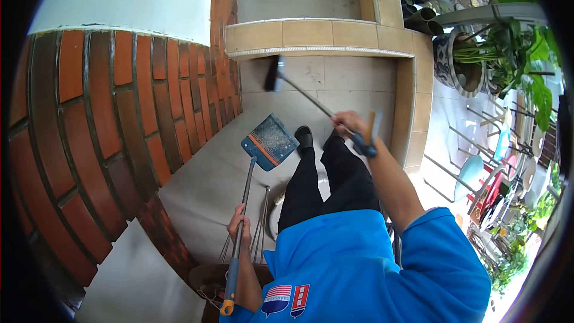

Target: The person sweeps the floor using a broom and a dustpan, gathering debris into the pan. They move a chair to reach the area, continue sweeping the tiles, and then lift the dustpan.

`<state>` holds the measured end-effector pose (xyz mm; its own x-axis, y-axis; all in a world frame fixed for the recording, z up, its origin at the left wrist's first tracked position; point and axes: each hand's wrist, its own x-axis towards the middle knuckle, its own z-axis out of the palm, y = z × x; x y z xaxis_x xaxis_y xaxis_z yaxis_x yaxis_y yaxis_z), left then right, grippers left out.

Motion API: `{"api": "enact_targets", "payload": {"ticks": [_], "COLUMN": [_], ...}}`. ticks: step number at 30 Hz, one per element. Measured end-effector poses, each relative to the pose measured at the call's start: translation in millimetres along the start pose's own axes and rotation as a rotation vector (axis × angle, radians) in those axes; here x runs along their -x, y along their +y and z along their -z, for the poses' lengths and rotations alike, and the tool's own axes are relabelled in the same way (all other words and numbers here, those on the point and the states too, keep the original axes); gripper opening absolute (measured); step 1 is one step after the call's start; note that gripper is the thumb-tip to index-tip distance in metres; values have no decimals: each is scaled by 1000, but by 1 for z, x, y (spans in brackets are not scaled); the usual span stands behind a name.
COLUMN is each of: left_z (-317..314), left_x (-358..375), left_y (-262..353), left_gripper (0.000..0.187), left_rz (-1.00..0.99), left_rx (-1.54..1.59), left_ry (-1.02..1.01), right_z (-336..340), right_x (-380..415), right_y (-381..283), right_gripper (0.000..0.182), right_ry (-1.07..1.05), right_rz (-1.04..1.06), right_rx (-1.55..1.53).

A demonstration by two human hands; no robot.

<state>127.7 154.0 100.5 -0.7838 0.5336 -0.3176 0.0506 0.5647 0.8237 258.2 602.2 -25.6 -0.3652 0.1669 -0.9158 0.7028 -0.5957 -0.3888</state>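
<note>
My left hand (239,225) is wrapped round the long grey handle of a dustpan (270,142). The blue pan, with an orange strip and comb teeth, lies near the floor in front of my feet, and pale dust shows on it. In my right hand (351,123) is the handle of a broom (308,96), gripped with closed fingers. Its dark bristle head (274,73) is tipped on its side near the tiled step, ahead of the pan and apart from it.
A tiled step (305,34) crosses ahead, with a low tiled ledge (412,107) on the right. The brick wall (119,107) runs along the left. Beyond the ledge stand a potted plant (457,63) and several chairs (472,173). Metal legs (261,221) stand beside my left hand.
</note>
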Motion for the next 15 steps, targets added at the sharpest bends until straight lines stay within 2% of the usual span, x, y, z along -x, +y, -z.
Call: {"api": "enact_targets", "payload": {"ticks": [2,5,9,13,15], "left_z": [-4,-8,-9,-8,-9], "left_x": [0,-2,-4,-3,-4], "left_y": [1,-5,-13,-1,-3], "left_gripper": [12,11,11,14,17], "left_rz": [-15,-36,-20,27,-7], "left_rx": [7,29,20,15,0], "left_ry": [3,14,-14,-44,-36], "right_z": [52,92,73,19,-3], "right_x": [31,92,140,169,139], "right_y": [42,68,95,65,58], "right_gripper": [22,20,17,16,15], "right_ry": [67,193,318,70,-7], "right_rz": [-23,-43,104,-21,75], "right_rx": [-239,-273,-169,-111,-77]}}
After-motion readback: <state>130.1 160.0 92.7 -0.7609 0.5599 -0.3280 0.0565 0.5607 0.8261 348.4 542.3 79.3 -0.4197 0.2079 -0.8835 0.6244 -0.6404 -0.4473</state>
